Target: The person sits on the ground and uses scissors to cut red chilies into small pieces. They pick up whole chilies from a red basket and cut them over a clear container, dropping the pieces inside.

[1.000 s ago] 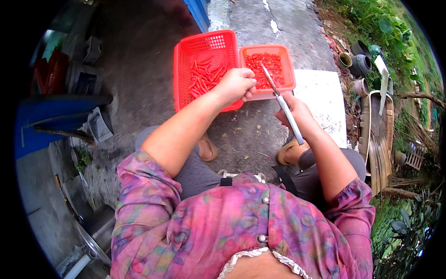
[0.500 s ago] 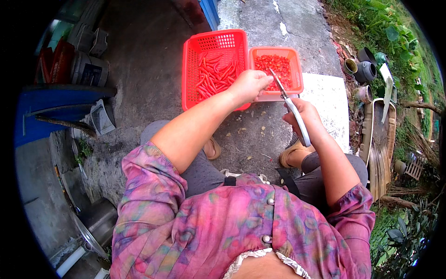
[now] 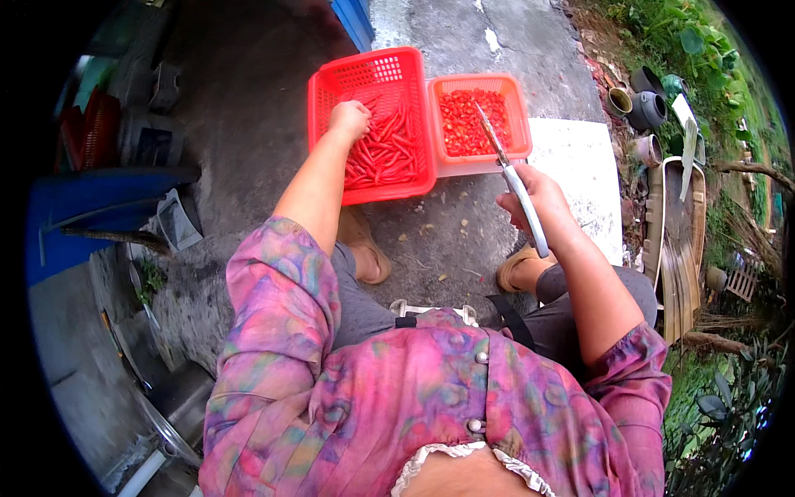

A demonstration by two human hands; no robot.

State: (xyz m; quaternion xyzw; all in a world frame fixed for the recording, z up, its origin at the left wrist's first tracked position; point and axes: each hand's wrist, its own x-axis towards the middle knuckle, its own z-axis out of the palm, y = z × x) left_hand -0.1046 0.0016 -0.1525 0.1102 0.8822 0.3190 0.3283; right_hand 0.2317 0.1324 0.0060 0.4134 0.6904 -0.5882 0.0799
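Observation:
My left hand (image 3: 349, 121) reaches into the large red plastic basket (image 3: 427, 116), its fingers curled down at the heap of long red chili peppers (image 3: 385, 157). Whatever those fingers pinch is hidden beneath them. In my right hand (image 3: 544, 205) is a pair of scissors (image 3: 525, 207) with pale grey handles. Their blades point up and away, over the near right part of a smaller orange-red basket (image 3: 519, 112). Chopped red chili pieces (image 3: 470, 124) fill the bottom of that basket, which stands right beside the large one.
A white board (image 3: 580, 178) lies on the concrete to the right of the baskets. My feet, in tan shoes (image 3: 517, 269), are close in front. Pots (image 3: 648, 110) and a long trough (image 3: 681, 232) line the right edge by the plants. A dustpan (image 3: 178, 219) stands at left.
My left hand has moved from near the scissor blades, left into the large basket. The scissors stay in my right hand, almost in place. The view has shifted slightly.

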